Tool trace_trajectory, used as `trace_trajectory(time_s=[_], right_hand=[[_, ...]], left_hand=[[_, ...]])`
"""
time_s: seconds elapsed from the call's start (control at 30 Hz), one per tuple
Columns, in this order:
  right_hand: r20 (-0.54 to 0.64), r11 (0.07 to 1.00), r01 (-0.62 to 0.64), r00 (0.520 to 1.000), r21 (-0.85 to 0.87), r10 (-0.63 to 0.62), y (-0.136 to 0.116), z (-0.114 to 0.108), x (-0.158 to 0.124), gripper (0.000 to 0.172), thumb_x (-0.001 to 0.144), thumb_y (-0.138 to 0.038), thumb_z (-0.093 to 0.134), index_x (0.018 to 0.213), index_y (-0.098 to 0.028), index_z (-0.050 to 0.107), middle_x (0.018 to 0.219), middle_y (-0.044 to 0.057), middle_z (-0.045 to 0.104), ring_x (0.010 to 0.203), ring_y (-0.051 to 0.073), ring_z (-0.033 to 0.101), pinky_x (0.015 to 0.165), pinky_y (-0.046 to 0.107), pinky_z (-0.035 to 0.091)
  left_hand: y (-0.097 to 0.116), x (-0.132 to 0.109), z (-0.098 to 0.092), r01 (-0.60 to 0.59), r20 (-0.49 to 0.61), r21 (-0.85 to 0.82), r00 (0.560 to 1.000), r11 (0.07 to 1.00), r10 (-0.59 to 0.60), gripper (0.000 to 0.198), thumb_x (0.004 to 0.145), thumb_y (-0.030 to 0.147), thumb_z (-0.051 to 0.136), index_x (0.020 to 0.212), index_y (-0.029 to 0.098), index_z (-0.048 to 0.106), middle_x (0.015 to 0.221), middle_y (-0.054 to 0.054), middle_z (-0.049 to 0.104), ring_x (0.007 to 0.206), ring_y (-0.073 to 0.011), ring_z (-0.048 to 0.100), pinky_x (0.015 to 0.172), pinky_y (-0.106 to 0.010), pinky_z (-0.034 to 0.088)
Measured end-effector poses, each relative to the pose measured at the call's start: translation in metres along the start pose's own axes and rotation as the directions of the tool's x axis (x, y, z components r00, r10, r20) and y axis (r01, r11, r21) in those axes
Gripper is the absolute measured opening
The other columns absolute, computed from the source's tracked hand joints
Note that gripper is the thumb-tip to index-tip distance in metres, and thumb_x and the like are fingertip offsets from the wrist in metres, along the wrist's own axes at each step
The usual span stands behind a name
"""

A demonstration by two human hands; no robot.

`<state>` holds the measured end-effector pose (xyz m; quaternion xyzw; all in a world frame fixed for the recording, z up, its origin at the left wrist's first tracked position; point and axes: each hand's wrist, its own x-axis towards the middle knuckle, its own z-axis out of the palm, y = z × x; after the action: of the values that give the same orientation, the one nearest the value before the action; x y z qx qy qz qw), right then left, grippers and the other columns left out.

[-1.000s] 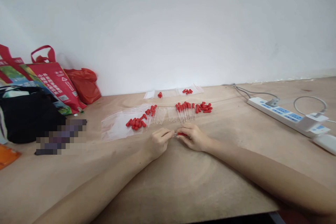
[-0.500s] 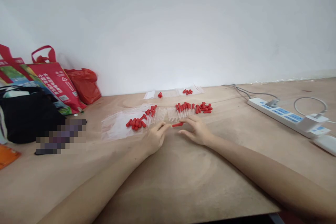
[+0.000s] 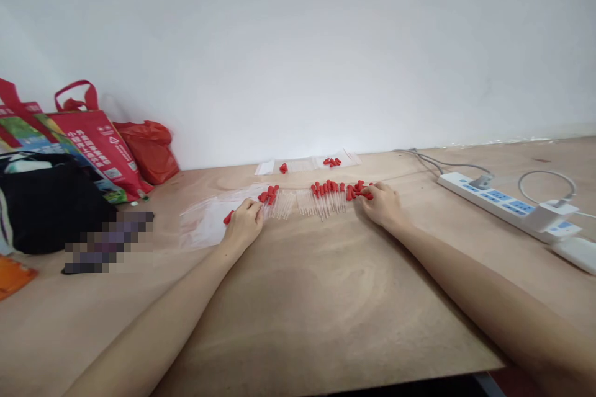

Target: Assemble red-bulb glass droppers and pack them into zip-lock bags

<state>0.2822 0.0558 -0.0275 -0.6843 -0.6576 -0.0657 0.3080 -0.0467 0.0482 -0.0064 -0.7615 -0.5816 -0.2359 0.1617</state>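
My left hand [image 3: 244, 223] lies with curled fingers over a pile of red rubber bulbs [image 3: 228, 218] on a clear plastic bag [image 3: 205, 220]; what it grips is hidden. My right hand [image 3: 382, 203] reaches into a second heap of loose red bulbs [image 3: 361, 189], its fingertips pinched on one. Between my hands lie several clear glass tubes [image 3: 285, 205] and a row of droppers with red bulbs fitted [image 3: 328, 193].
Two more small bags with red bulbs [image 3: 331, 162] lie near the wall. Red shopping bags [image 3: 100, 142] and a black bag [image 3: 49, 205] stand at the left. A white power strip [image 3: 507, 206] with cables lies at the right. The table's front edge runs close below.
The dropper held between both hands now lies with the row. My hands have moved apart and away from me, the left to the left bulb pile, the right to the right heap.
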Motion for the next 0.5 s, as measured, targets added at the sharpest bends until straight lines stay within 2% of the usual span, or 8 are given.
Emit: trace_trajectory(time_s=[0.13,0.3,0.5], right_hand=[[0.069,0.999,-0.003,0.998,-0.034,0.005,0.007,0.001,0.003,0.023,0.074,-0.031,0.049,0.090,-0.022,0.062,0.093,0.007,0.056,0.088,0.022,0.050,0.074,0.034,0.034],[0.129,1.000,0.019,0.992,-0.017,-0.016,0.011,0.005,0.006,0.026,0.074,-0.028,0.048,0.095,-0.019,0.060,0.094,0.007,0.057,0.083,0.019,0.053,0.071,0.028,0.037],[0.098,0.999,0.027,0.995,-0.035,-0.024,0.015,0.013,0.010,0.027,0.076,-0.025,0.047,0.098,-0.018,0.059,0.093,0.009,0.057,0.083,0.019,0.053,0.072,0.029,0.038]], left_hand=[[0.005,-0.004,0.000,-0.030,-0.016,-0.003,0.999,1.000,0.030,0.022,0.078,0.024,0.042,0.083,0.016,0.062,0.082,-0.006,0.058,0.071,-0.0163,0.057,0.068,-0.025,0.045],[0.017,-0.001,-0.003,-0.052,-0.036,-0.026,0.998,0.998,0.051,0.028,0.077,0.036,0.047,0.084,0.014,0.063,0.084,-0.007,0.058,0.084,-0.0209,0.053,0.077,-0.030,0.042],[0.048,0.019,0.005,-0.047,0.077,0.030,0.996,0.998,0.045,0.021,0.073,0.032,0.052,0.079,0.015,0.062,0.085,-0.008,0.056,0.088,-0.0233,0.049,0.078,-0.034,0.039]])
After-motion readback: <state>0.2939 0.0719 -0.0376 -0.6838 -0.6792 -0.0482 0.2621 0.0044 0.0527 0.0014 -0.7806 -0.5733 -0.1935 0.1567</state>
